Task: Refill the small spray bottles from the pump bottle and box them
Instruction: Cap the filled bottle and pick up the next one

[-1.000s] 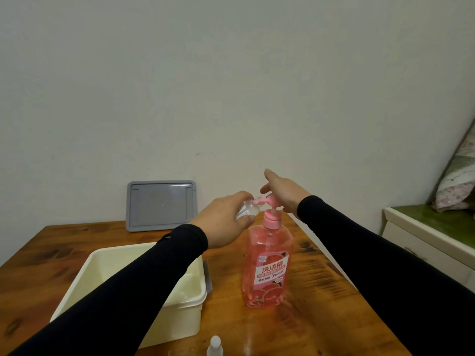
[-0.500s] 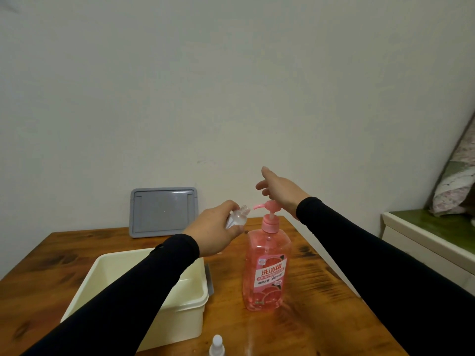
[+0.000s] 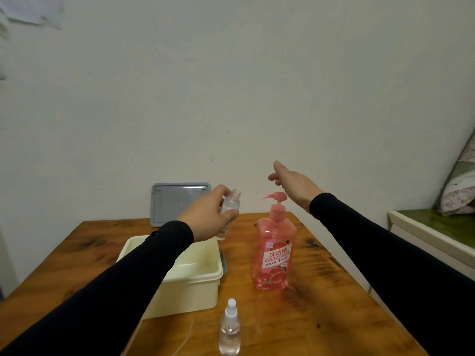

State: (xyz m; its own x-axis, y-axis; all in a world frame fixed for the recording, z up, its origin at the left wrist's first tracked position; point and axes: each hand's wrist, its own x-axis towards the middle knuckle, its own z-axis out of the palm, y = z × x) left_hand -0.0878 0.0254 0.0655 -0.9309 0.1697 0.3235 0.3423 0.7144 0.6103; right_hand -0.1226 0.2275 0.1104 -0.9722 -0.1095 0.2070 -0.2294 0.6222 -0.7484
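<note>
Standing nearly upright in the head view, the small clear plastic spray bottle without a cap (image 3: 52, 203) has its long axis close to vertical, leaning slightly right, with its open threaded neck pointing up. The left hand (image 3: 209, 219) grips it round the body, fingers and thumb curled about it, above the far right corner of the cream plastic box (image 3: 190, 283). The tall pink pump bottle with a grapefruit label (image 3: 273, 253) stands upright on the wooden bench (image 3: 321, 304), to the right of the box, its spout pointing left toward the held bottle but well apart from it. The right hand (image 3: 291, 185) hovers just above and behind the pump head, fingers loosely extended and holding nothing, not touching the pump as far as can be seen.

A second small clear spray bottle with a white spray cap (image 3: 230, 330) stands upright at the near edge of the bench, in front of the box and the pump bottle, well apart from both hands. A grey plastic lid (image 3: 180, 204) leans upright against the pale wall at the far edge of the bench, behind the left hand. Both black sleeves cross the view, and the left one hides much of the box's inside. At far right stands a white cabinet with a green top (image 3: 437, 227), and a patterned pillow (image 3: 460, 186) rests on it.
</note>
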